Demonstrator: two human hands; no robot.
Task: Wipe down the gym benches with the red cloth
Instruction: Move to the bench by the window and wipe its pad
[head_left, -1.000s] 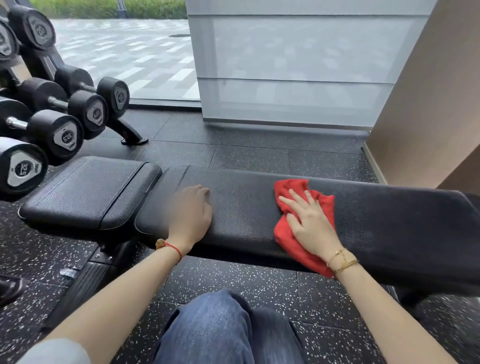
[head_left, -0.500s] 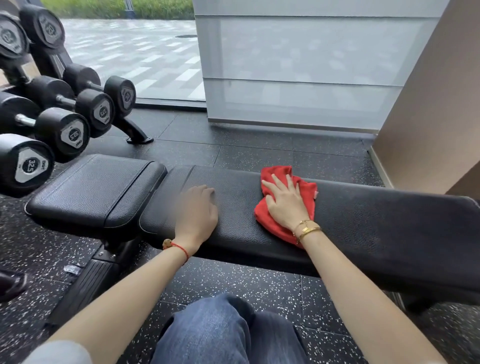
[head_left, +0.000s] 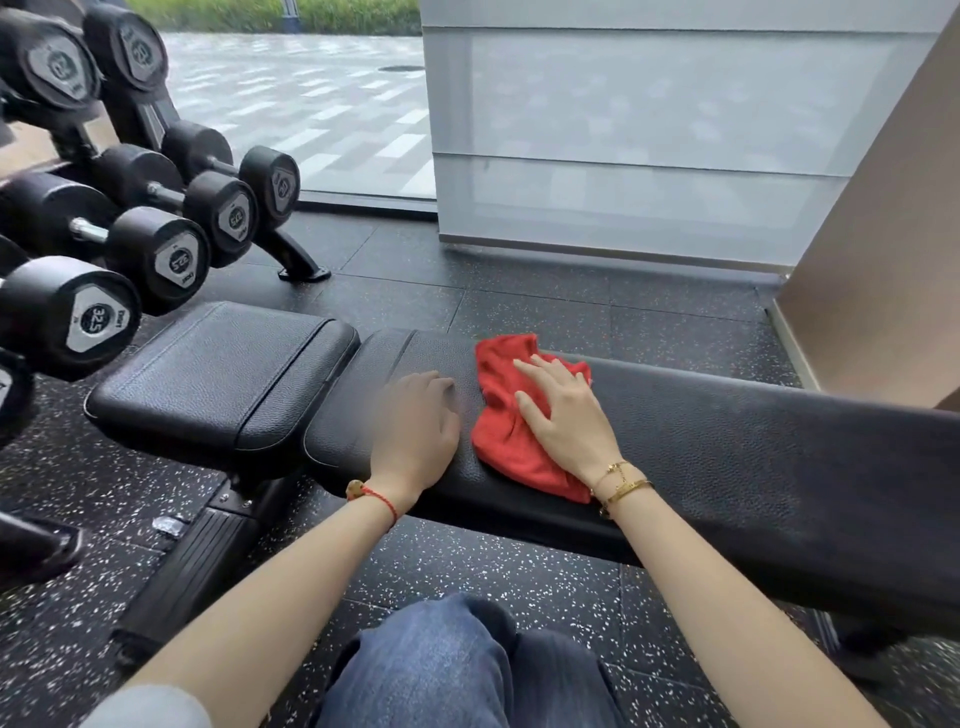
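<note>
Cloth stroke along bench (head_left: 753, 457) — leftward travel since a second ago.
Right hand (head_left: 563, 415), fingers spread, presses red cloth (head_left: 501, 431), now just beside left hand (head_left: 415, 421), whose blurred fingers cannot be told — seat pad (head_left: 218, 374) likely next.

Across the middle, a table (head_left: 753, 447) on the floor (head_left: 519, 306). On its pad, cloth (head_left: 511, 431) under right hand (head_left: 563, 415), left hand (head_left: 415, 421) just beside it, leftward. Far left, dumbbells (head_left: 156, 254) on rack. Behind, window (head_left: 311, 104); right, wall (head_left: 893, 260).
</note>
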